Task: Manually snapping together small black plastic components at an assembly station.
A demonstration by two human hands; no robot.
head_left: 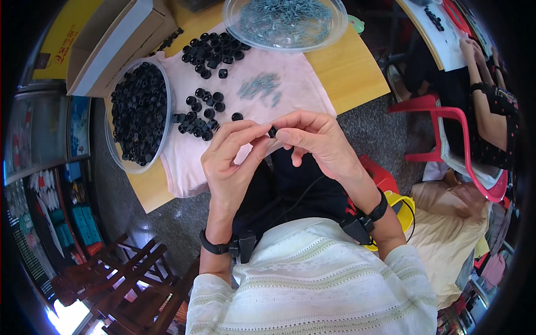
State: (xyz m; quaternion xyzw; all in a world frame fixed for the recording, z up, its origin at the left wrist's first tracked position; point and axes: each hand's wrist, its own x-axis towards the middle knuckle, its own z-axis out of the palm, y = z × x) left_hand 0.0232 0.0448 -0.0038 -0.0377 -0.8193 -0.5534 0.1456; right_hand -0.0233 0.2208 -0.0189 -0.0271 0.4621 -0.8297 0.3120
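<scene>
Both of my hands meet above the near edge of a pink cloth [298, 84]. Between their fingertips is a small black ring-like plastic piece [272, 132]. My left hand [234, 156] pinches it from the left with thumb and forefinger. From the other side my right hand [321, 139] grips it with thumb and forefinger, the other fingers curled. Loose black plastic pieces [209, 113] lie on the cloth beyond my left hand, with a larger heap [215, 50] farther back. A patch of thin grey metal pins [259, 86] is spread on the cloth.
A clear tub [169, 92] of black pieces stands at the left by a cardboard box [120, 42]. At the back, a clear bowl [279, 49] holds thin metal pins. The wooden table [352, 72] shows at right. Another person sits beyond a red chair [466, 125]; wooden furniture [134, 279] stands lower left.
</scene>
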